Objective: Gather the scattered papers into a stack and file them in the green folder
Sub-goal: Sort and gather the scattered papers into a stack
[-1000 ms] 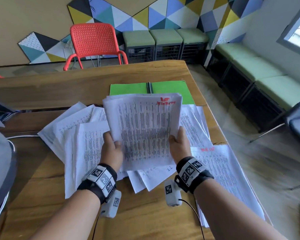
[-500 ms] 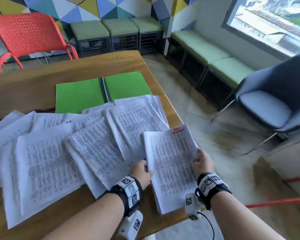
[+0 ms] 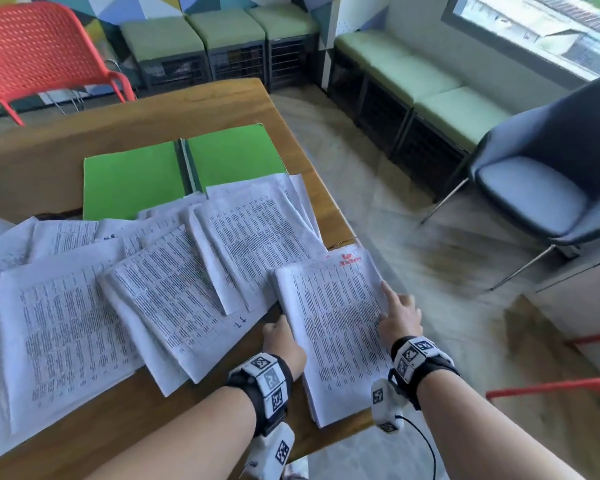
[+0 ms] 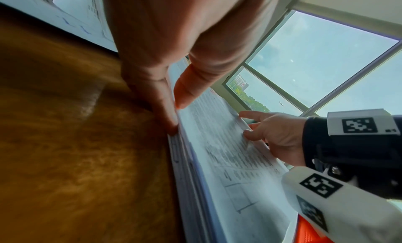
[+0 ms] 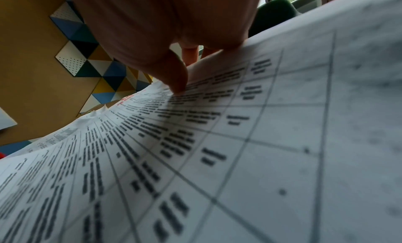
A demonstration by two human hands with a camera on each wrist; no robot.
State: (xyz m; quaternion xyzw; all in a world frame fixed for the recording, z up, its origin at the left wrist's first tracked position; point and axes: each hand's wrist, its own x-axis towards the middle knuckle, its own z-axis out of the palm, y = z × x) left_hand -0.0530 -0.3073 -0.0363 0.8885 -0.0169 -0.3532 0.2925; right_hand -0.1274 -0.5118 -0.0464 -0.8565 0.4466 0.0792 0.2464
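A thick stack of printed papers (image 3: 333, 334) with a red mark at its top lies at the table's near right corner. My left hand (image 3: 281, 327) pinches its left edge, thumb on top and fingers (image 4: 161, 109) against the side. At the right edge, my right hand (image 3: 390, 306) holds the stack (image 5: 217, 143): thumb (image 5: 176, 85) pressed on the top sheet, index finger stretched along the edge. More scattered papers (image 3: 66, 306) fan out to the left. Beyond them the green folder (image 3: 136, 178) lies open and flat, its near edge covered by sheets.
The wooden table (image 3: 32, 157) ends just right of the stack. On the floor to the right stands a dark blue armchair (image 3: 541, 188); a red chair part (image 3: 551, 386) pokes in lower right. A red chair (image 3: 42, 53) and green benches (image 3: 430, 81) stand farther back.
The stack was held up over the middle of the pile a second ago; it now lies flat at the right corner. My right index finger has straightened along its edge.
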